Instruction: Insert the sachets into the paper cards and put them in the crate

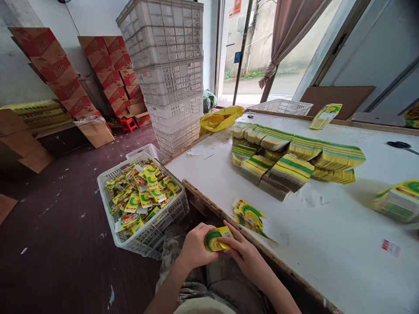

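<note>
Gripping a small yellow-and-green carton (213,240) between them, the left hand (198,244) and the right hand (241,249) hold it above the person's lap, just beside the wooden edge of the white table (330,244). The left hand's fingers are closed around one end, while the right hand's fingers press on the end with the barcode. Beyond the grip, on the tabletop near its edge, lies a fanned stack of flat cartons (250,216). Farther past it sit bundled rows of yellow-and-green cartons (294,150). To the left of the grip, on the floor, a white plastic basket (144,246) holds a heap of cartons (144,196), and behind that basket rises a tall stack of pale crates (173,74).
</note>
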The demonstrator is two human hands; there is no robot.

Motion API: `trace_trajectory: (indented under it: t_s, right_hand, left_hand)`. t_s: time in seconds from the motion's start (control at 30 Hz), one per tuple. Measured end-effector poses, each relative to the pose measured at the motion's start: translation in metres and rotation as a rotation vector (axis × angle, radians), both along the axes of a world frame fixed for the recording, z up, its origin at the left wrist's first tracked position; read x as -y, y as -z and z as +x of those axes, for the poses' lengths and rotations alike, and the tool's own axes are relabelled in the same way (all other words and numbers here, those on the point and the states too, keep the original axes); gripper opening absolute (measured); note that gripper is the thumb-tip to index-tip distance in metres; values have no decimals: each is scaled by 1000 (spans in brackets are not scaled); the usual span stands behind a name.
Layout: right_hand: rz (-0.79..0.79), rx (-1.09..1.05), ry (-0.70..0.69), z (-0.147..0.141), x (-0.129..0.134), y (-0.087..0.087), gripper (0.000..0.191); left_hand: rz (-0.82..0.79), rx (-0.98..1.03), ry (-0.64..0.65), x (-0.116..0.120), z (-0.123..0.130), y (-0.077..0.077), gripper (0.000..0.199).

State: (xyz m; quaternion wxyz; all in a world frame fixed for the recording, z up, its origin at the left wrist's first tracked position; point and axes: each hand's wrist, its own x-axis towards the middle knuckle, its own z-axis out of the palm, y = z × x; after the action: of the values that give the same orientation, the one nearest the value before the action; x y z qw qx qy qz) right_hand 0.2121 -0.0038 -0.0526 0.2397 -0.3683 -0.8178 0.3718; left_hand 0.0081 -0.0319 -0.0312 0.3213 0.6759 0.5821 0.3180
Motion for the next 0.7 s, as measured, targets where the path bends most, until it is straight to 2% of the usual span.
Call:
trace_trajectory:
  t_s: [0.1, 0.2, 0.27, 0.33, 0.37, 0.43, 0.5, 0.53, 0.57, 0.63, 0.7]
  right_hand:
    - [-54, 18, -49, 5, -5, -16, 26]
    - [-69, -33, 33, -3, -4, -21, 23]
    - [-60, -118, 109, -10, -3, -17, 31]
    - [-87, -211, 164, -10, -4, -8, 52]
    - [-107, -242, 210, -6, -7, -3, 61]
    - [-132, -219, 362, 11, -18, 9, 67]
    - [-91, -16, 594, 35, -34, 21, 65]
    - [-58, 145, 672, 46, -42, 28, 65]
    - [-30, 299, 696, 56, -50, 33, 67]
    - [2, 506, 670, 69, -60, 42, 70]
    - [44, 646, 649, 75, -63, 49, 72]
  left_hand:
    - [-15, 8, 58, -1, 0, 0, 53]
    - [15, -14, 65, -1, 6, 0, 53]
    - [40, -41, 50, -2, 7, 0, 54]
    - [66, -67, 11, -8, -2, -2, 54]
    - [93, -85, -41, -13, -11, -5, 54]
    - [178, -159, -257, -28, -41, -12, 55]
    - [287, -301, -622, -42, -80, -19, 61]
    - [300, -388, -785, -48, -100, -21, 69]
    - [270, -461, -888, -53, -117, -21, 75]
    - [133, -549, -968, -57, -144, -14, 78]
    - [-26, -568, -935, -57, -156, 1, 74]
